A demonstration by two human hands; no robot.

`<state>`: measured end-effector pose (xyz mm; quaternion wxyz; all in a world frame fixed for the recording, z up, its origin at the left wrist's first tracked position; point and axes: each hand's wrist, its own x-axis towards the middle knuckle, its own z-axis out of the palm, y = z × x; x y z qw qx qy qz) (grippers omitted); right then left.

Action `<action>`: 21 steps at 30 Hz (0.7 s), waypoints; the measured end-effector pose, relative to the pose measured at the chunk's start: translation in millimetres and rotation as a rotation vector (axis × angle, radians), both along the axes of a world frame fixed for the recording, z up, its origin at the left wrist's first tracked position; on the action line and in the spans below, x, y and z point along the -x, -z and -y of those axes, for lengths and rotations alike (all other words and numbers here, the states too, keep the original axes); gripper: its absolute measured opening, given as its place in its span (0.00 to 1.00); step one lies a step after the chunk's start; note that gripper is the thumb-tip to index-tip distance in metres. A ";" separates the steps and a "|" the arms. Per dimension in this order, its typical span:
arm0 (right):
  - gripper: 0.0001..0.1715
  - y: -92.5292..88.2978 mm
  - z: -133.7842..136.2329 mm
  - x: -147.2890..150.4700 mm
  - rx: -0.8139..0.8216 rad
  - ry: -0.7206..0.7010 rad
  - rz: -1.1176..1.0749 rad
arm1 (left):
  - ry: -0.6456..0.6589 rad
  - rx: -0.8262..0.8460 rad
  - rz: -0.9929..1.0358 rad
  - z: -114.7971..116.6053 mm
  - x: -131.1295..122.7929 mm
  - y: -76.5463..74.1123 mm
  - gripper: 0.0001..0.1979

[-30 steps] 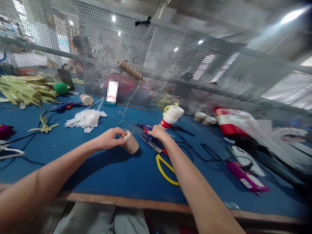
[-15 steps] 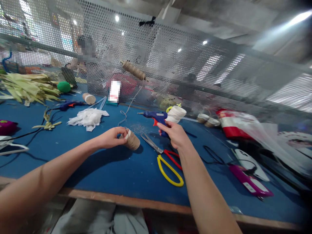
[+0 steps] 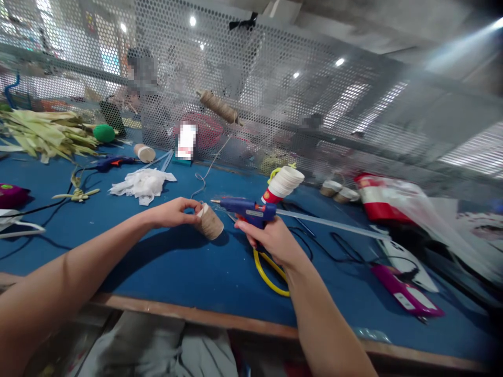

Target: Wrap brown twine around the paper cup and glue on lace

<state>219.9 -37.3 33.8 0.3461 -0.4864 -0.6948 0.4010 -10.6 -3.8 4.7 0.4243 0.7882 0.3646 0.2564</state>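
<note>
My left hand (image 3: 184, 212) pinches the rim of a paper cup wrapped in brown twine (image 3: 211, 222), which tilts just above the blue table. In my right hand (image 3: 267, 235) is a blue hot glue gun (image 3: 247, 208), its nozzle pointing left over the cup. A long clear glue stick (image 3: 330, 222) sticks out of the gun's back. Beneath the right hand lie scissors, mostly hidden, with a yellow handle (image 3: 271, 275) showing. Twine (image 3: 214, 162) runs from the cup up to a spool (image 3: 219, 107) on the mesh panel.
Behind the gun stands a stack of white paper cups (image 3: 288, 180). White cloth (image 3: 143, 184), a second glue gun (image 3: 113, 163) and a wrapped cup (image 3: 144, 153) lie to the left. At right are a purple power strip (image 3: 408, 293), black cables and a red-white bag (image 3: 383, 199).
My right hand has brought the glue gun left and down, closer to the cup, now covering most of the scissors. My left hand still holds the wrapped cup in nearly the same place.
</note>
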 end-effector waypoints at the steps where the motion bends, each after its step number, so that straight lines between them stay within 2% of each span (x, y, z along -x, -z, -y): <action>1: 0.13 1.1 1.2 1.0 -0.010 0.006 0.052 | -0.004 0.001 0.002 -1.1 0.7 0.7 0.07; 6: 0.12 1.9 5.8 5.4 -0.166 0.027 0.303 | -0.029 -0.045 -0.022 -5.0 2.5 2.0 0.06; 9: 0.10 -0.3 8.2 7.9 -0.254 0.034 0.344 | -0.033 -0.067 -0.047 -4.9 2.5 1.6 0.06; 13: 0.09 -1.9 11.1 10.3 -0.282 0.056 0.336 | -0.027 -0.092 -0.060 -3.1 1.9 -0.2 0.06; 21: 0.10 -0.8 12.9 11.4 -0.312 0.091 0.454 | -0.022 -0.128 -0.046 -2.0 0.9 -1.0 0.05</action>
